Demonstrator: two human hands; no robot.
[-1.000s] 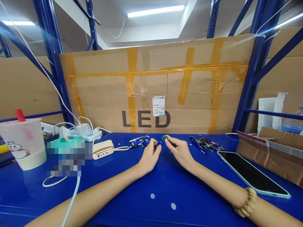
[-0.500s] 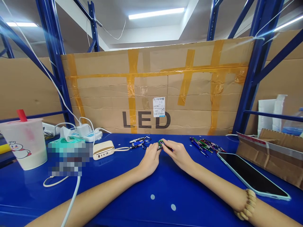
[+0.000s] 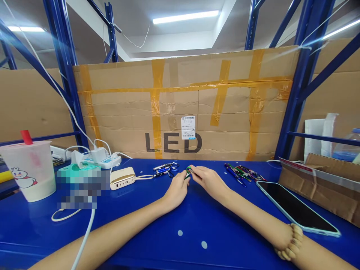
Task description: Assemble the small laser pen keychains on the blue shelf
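Nearest us, at the bottom of the frame, lies the blue steel desk [image 3: 140, 240], with two pale round dots on it. Both forearms rest on it. A wooden bead bracelet [image 3: 288, 242] circles the right wrist, lower right.

The left hand [image 3: 176, 191] and right hand [image 3: 209, 182] meet at centre frame. Their fingers [image 3: 195, 171] are pressed together, pinching one small green carabiner clip [image 3: 188, 172] from both sides. The clip is a green loop attached to something dark, too small and too covered by the fingers to identify.

Just left of the hands lies a pile of black and blue pens [image 3: 164, 168], at least four, overlapping. Just right lies a larger pile of multicoloured pens [image 3: 242, 172]; overlap prevents an exact count.

Right of these we record one smartphone in a pale blue case [image 3: 295, 210], lying face up, and one opened cardboard box [image 3: 317, 183] at the right edge. To the left we record one cream-gold power bank [image 3: 123, 178], one teal tissue box [image 3: 78, 172], partly pixelated, and one plastic cup with a red straw [image 3: 30, 172]. Beyond them sits one white power strip [image 3: 105, 161] with white cables.

Farthest, one taped cardboard sheet printed "LED" [image 3: 174, 112] stands between blue shelving uprights [image 3: 67, 75].
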